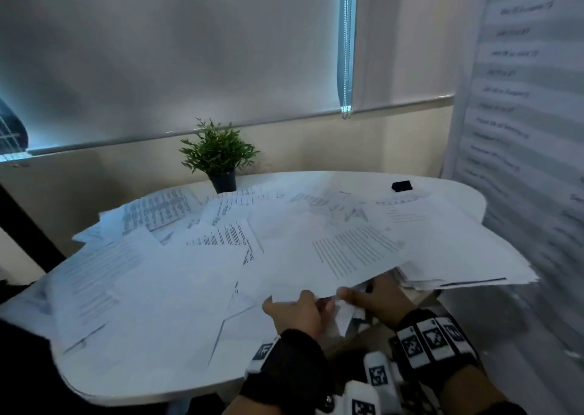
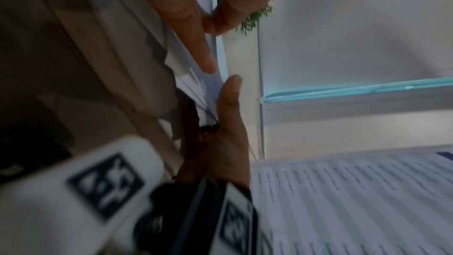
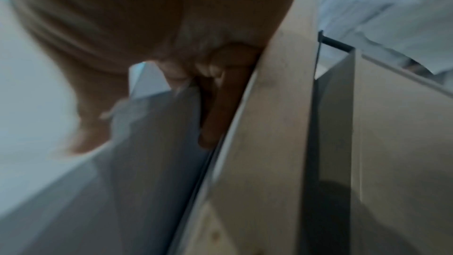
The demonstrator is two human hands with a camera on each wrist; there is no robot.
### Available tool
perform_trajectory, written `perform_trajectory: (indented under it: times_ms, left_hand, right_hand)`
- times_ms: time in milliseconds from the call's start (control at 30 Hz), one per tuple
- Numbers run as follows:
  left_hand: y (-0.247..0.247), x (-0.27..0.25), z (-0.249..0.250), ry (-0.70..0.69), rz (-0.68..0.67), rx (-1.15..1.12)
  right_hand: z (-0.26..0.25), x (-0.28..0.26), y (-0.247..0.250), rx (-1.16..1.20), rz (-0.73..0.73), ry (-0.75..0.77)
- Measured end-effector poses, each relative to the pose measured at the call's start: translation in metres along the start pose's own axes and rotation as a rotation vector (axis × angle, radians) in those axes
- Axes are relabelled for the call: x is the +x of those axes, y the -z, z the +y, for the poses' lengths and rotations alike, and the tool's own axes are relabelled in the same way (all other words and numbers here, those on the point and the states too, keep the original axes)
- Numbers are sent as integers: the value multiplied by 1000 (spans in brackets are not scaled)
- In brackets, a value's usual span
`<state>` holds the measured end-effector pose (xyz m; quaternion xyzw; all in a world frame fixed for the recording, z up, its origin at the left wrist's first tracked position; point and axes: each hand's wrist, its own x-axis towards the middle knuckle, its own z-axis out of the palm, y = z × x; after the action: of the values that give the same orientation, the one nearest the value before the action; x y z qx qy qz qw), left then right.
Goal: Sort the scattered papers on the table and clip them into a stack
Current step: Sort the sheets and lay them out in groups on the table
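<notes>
**Ana:** Near the potted plant (image 1: 218,155) at the back of the bench (image 1: 458,193), the scattered papers (image 1: 164,256) spread toward the person and cover most of the white top. Where do the hands stand?

**Ben:** Both sit at the bench edge farthest from the plant. The left hand (image 1: 298,315) and the right hand (image 1: 376,301) are close together, each grasping the gathered sheets (image 1: 357,253): thumbs on top, fingers under, as the left wrist view shows with the thumb (image 2: 230,92) laid against the paper edge. The right wrist view is blurred, but fingers (image 3: 215,104) curl beneath the bundle.

**Ana:** How does that bundle lie from the grip?

**Ben:** It fans away from the hands toward the plant's right, its long axis running from the pinched corner out past the bench edge on that side, where the sheets overhang. The far ends are splayed, not squared.

**Ana:** And the clip?

**Ben:** A small black object (image 1: 402,186) sits well to the right of the plant; I judge it to be the clip, though it is too small to be sure. The right hand is nearer it, across the bundle.

**Ana:** Room to work?

**Ben:** Tight on the right, where a hanging printed sheet (image 1: 521,98) stands close by. Left of the plant, loose pages reach the bench rim; they remain to be collected, so sorting looks early.
</notes>
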<state>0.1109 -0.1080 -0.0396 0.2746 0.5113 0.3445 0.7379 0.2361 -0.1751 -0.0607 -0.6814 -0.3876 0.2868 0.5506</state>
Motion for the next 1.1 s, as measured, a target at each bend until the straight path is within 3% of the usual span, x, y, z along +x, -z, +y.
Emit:
perform_trajectory:
  times_ms: [133,200,300,400,500,567,633,700,800,867,967,1100]
  left_hand:
    - [7,-32,8,235,-284,156]
    - [26,-38,36,247,-390,225]
    - [56,-20,82,-182,-269,483]
    - [64,11,103,-554,-133,944]
    - [44,34,93,-618,-324,1629]
    - [29,34,83,-597,-518,1847]
    - [21,25,83,-532,-664,1760]
    - [16,22,94,-448,-658,1524]
    - [11,41,109,-587,-402,1465]
    - [6,59,113,-577,-260,1411]
    - [-3,81,117,-440,-163,1273]
    - [-10,86,108,-133,-244,1124]
  right_hand:
    - [20,14,5,-122,220,-127]
    - [20,18,5,-88,274,-179]
    - [9,21,2,-151,270,-204]
    - [-2,27,-3,-219,270,-307]
    - [-13,29,-5,-291,338,-403]
    - [-13,28,-7,-238,370,-400]
    - [-11,24,-6,-236,362,-356]
    - [-2,19,-1,-171,347,-282]
    - [13,8,5,102,373,-162]
    - [19,7,9,251,403,-96]
    - [24,9,15,325,404,-35]
    - [23,9,24,432,260,-72]
